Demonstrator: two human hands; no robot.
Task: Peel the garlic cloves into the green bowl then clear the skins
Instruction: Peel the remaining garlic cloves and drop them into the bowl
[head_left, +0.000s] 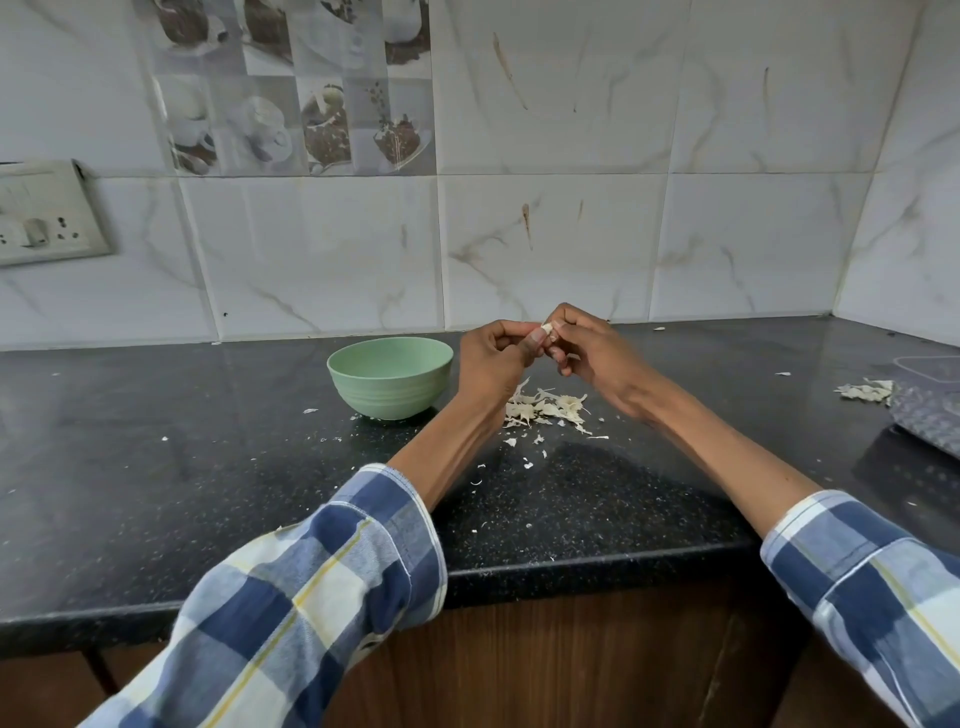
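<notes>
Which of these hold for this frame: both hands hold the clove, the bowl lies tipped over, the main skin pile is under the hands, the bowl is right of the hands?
1. Left hand and right hand pinch one garlic clove between them. True.
2. The green bowl lies tipped over. False: it stands upright on the counter.
3. A skin pile lies on the counter below the hands. True.
4. The bowl is right of the hands. False: it is left of them.

switch panel – wall, left | picture tiles – above | clear container – counter, right
</notes>
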